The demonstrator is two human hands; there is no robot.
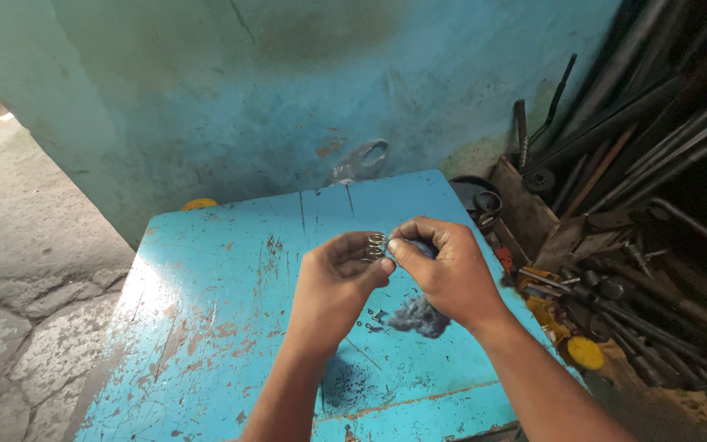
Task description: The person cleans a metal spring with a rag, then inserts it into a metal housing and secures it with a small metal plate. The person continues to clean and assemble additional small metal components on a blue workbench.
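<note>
In the head view, just right of frame centre, your left hand [339,274] and right hand [445,270] meet above the blue tabletop [222,327], and one small coil spring [376,245] sits pinched between the closed fingers [397,250] of both, held at their tips. Below your hands lie one dark rag [421,316] and a few tiny metal bits [374,319], while the tabletop's left half toward its worn edge lies bare. To the right of the frame, a crowded pile of metal rods and tools [640,245] presses close against that edge.
</note>
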